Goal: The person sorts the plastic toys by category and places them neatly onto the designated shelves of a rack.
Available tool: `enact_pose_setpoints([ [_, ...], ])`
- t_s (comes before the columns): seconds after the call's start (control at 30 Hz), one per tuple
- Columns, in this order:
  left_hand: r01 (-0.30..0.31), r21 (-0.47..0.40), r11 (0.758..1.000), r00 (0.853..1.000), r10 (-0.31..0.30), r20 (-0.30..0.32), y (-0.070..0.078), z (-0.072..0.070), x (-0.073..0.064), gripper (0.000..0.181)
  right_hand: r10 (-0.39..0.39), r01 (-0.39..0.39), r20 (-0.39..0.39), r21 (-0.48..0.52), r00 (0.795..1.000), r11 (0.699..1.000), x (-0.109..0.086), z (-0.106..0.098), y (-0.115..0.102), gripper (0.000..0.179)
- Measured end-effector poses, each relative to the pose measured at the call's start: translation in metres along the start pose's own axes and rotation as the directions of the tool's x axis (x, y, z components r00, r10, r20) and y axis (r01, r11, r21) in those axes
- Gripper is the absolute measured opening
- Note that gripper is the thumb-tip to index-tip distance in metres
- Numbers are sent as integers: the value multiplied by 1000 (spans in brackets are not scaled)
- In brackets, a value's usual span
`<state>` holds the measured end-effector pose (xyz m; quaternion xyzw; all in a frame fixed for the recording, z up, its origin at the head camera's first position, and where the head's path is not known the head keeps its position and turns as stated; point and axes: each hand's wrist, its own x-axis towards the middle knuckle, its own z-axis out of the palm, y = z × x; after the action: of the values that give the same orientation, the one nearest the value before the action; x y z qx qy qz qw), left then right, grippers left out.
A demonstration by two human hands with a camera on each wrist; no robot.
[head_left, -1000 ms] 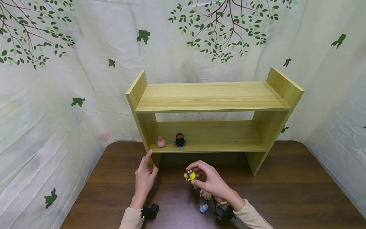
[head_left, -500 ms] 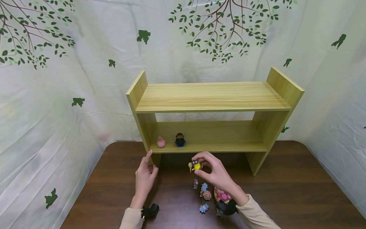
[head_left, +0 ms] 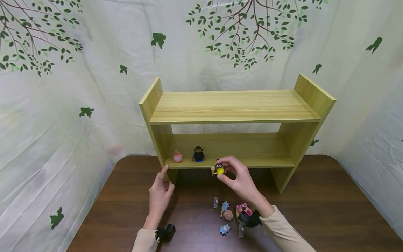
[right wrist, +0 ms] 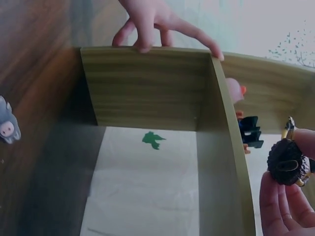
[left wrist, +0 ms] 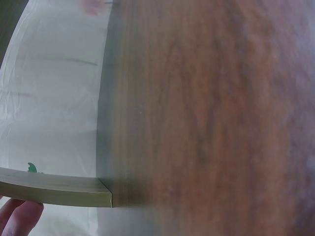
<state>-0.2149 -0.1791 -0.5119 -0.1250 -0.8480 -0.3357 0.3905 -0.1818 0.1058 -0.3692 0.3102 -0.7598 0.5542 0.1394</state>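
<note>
My right hand [head_left: 242, 180] pinches a small yellow figurine [head_left: 219, 169] with a dark head and big white eyes, in front of the middle shelf's edge. In the right wrist view, the dark textured side of this figurine [right wrist: 287, 162] shows between thumb and fingers. My left hand [head_left: 160, 196] rests on the left side panel [right wrist: 147, 88] of the wooden shelf unit, its index finger reaching to the middle shelf's front corner. On that shelf sit a pink bird figurine [head_left: 177, 156] with an orange beak and a dark-haired doll figurine [head_left: 198, 154] in dark clothes.
On the brown table [head_left: 126, 210] stand a grey figurine [head_left: 215, 202], blue ones [head_left: 225, 229], a brownish rose-like one [head_left: 227, 215] and a pink bear figurine [head_left: 244, 209], partly behind my right wrist camera. The top shelf [head_left: 233, 106] overhangs the middle shelf [head_left: 248, 150].
My right hand has moved up and to the right with the yellow figurine, from above the table to the middle shelf's edge. The left hand stays put.
</note>
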Motion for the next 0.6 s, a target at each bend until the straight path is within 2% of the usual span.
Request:
enact_pose_setpoints([
  [0.13,-1,3,1000,1000,1,3,0,0,0,80,-17,17,-23,-8,1000,1000,5,-2,2,35],
  [0.27,-4,1,1000,1000,4,-1,0,-1,0,80,-34,32,-53,-33,998,999,10,-2,21,37],
  [0.37,-8,-2,1000,1000,8,-3,0,-1,0,81,-31,26,-81,-60,996,998,13,-2,36,37],
  [0.6,-7,-4,1000,1000,7,-4,0,0,0,81,-15,5,-122,-82,992,997,21,-3,46,36],
])
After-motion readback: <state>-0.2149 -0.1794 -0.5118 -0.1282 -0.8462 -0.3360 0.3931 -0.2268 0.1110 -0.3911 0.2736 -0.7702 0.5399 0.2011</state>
